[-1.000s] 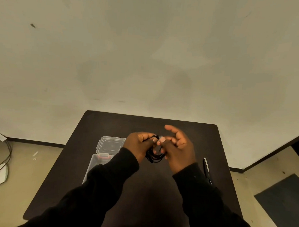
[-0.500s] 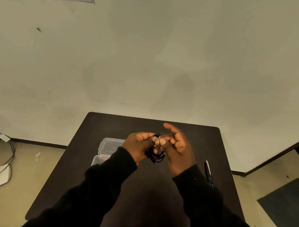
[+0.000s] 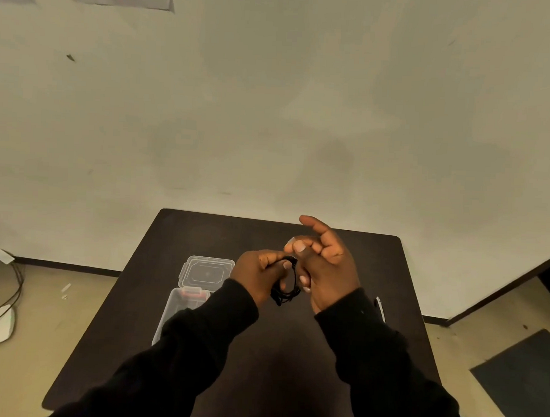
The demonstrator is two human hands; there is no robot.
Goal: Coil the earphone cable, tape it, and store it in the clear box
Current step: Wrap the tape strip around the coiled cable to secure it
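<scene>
above the dark table (image 3: 203,233), our left hand (image 3: 258,275) grips the coiled black earphone cable (image 3: 287,284) while our right hand (image 3: 326,267), fingers loosely curled, pinches its top.

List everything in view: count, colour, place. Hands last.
table: one, dark brown, centre, against the wall
clear box: one, transparent with a red latch, left side of table, partly behind the left sleeve
box lid: one, transparent, hinged open on the box's far side
earphone cable: one, black, coiled, held above the table
pen: one, black and silver, right side of table
floor cables: black, far left floor
mat: one, dark, right floor
left hand: grips the coil
right hand: pinches at the coil's top, index finger raised
</scene>
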